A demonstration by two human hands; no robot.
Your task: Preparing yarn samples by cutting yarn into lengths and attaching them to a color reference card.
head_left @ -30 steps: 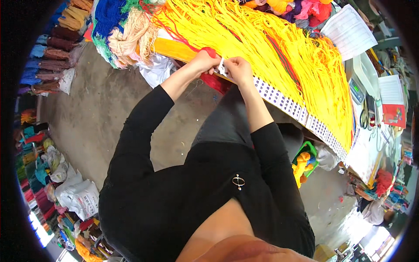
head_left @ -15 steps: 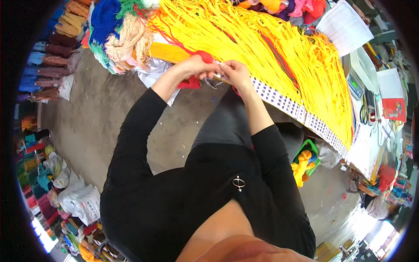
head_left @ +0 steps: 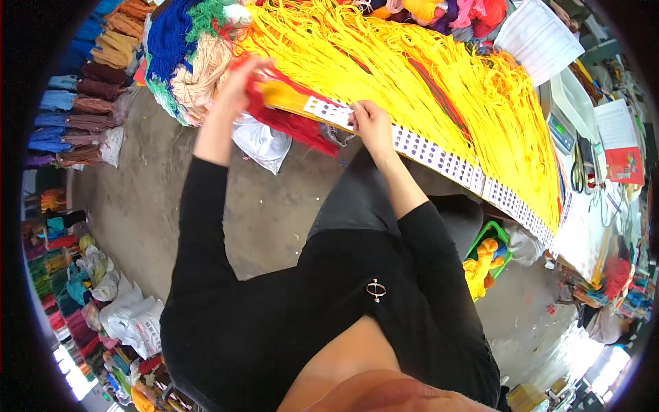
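Observation:
My left hand [head_left: 240, 89], smeared by motion, is at the left end of the table edge with red yarn [head_left: 295, 127] in it. The yarn hangs in a loose red bundle below the board's edge. My right hand [head_left: 374, 129] is closed in a pinch at the edge of a white strip with rows of dark holes [head_left: 429, 152]. Its fingertips press on the strip; any thread between them is too small to make out. Long yellow yarn strands [head_left: 384, 75] fan out beyond the strip, with a few red and green ones among them.
Blue yarn [head_left: 168, 41] and cream yarn [head_left: 202, 72] hang over the table's left end. A white bag [head_left: 264, 144] lies below. At right are a small scale [head_left: 561, 132], scissors [head_left: 579, 175] and papers [head_left: 539, 41]. A green basket [head_left: 504, 259] holds yellow yarn on the floor.
My left hand has swung left and up, away from my right hand, drawing the red yarn along. The strip's left part is uncovered. My right hand has stayed nearly in place.

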